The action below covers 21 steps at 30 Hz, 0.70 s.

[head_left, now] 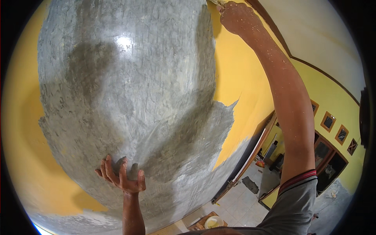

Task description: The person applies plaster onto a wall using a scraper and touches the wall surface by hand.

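Grey wall surface [156, 78] fills most of my feed, yellow paint [241, 74] flanking it; low before the grey I see the left hand [124, 179], fingers spread, and at the top edge the right hand [239, 17], clenched on a small thing [217, 2] I cannot identify

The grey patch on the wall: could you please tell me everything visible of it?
The grey patch looks like mottled, streaked plaster or cement, with ragged edges against yellow paint on both sides. It covers much of the wall, running out of view above. Glare shines in its upper part, and shadows cross it. The left hand, fingers spread, appears to rest on its lower part.
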{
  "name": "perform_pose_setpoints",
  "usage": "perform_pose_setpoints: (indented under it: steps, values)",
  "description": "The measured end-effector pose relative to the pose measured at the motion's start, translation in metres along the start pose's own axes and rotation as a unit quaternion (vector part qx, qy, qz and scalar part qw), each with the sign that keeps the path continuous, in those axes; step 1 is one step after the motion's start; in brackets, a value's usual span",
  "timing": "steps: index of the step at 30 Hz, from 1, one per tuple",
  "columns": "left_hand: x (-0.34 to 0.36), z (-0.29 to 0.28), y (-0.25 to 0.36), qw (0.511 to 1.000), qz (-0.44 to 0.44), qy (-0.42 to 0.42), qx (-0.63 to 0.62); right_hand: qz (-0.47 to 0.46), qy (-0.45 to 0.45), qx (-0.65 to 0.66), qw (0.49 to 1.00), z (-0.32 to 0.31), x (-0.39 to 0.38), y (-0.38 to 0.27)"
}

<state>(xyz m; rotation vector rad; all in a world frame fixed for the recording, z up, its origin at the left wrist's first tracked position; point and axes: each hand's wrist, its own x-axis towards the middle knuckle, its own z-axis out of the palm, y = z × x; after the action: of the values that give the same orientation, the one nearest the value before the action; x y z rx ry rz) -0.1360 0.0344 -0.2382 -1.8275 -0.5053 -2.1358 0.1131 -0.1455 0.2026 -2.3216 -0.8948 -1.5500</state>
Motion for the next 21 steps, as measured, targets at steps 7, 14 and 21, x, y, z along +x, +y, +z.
perform_pose_setpoints:
  steps: [7, 14, 21]
  values:
    - [-0.002, -0.011, -0.006, 0.999, 0.022, -0.027, 0.016, -0.016, 0.017, -0.005, 1.0, 0.004, -0.014, -0.012]
    - [-0.006, -0.005, -0.006, 0.999, 0.008, -0.015, -0.043, -0.104, 0.077, -0.126, 0.984, 0.029, 0.028, 0.034]
    - [-0.002, -0.005, -0.004, 0.999, 0.022, -0.03, -0.037, -0.149, 0.04, -0.324, 0.934, -0.003, 0.038, 0.011]
